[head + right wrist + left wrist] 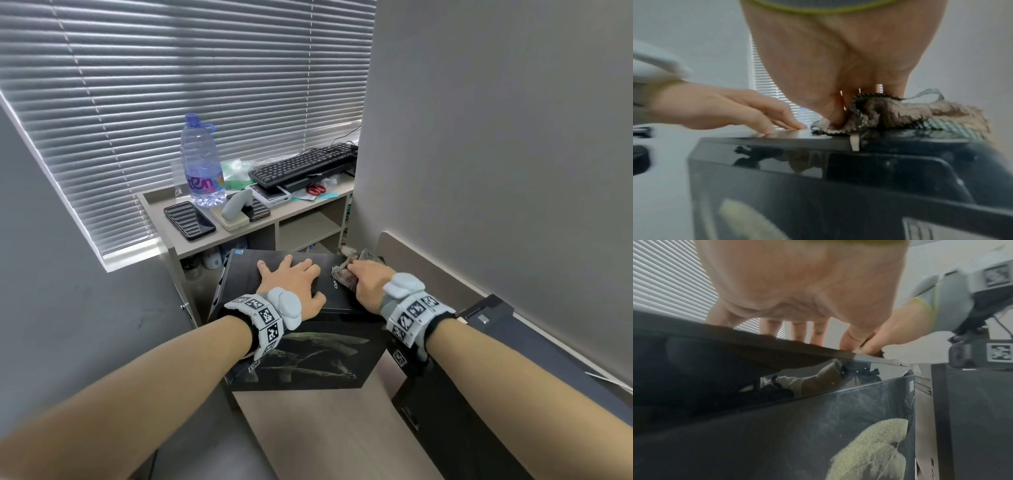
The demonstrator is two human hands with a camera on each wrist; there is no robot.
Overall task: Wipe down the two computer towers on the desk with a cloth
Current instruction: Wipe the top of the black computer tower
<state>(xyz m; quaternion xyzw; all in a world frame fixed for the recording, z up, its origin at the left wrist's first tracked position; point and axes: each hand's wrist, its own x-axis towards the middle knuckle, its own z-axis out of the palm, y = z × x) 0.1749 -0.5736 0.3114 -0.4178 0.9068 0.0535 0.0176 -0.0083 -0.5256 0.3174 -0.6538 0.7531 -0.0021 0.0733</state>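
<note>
The left hand lies flat, fingers spread, on top of the black computer tower at the desk's far edge. Beside it the right hand presses a bunched cloth, fingers curled round it, onto the tower's top. A second tower stands at the desk's right edge.

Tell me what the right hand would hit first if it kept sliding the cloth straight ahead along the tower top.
Probably nothing on the top: the right hand and brown cloth sit near the black tower's far edge; beyond lies the beige shelf unit, depth unclear.
</note>
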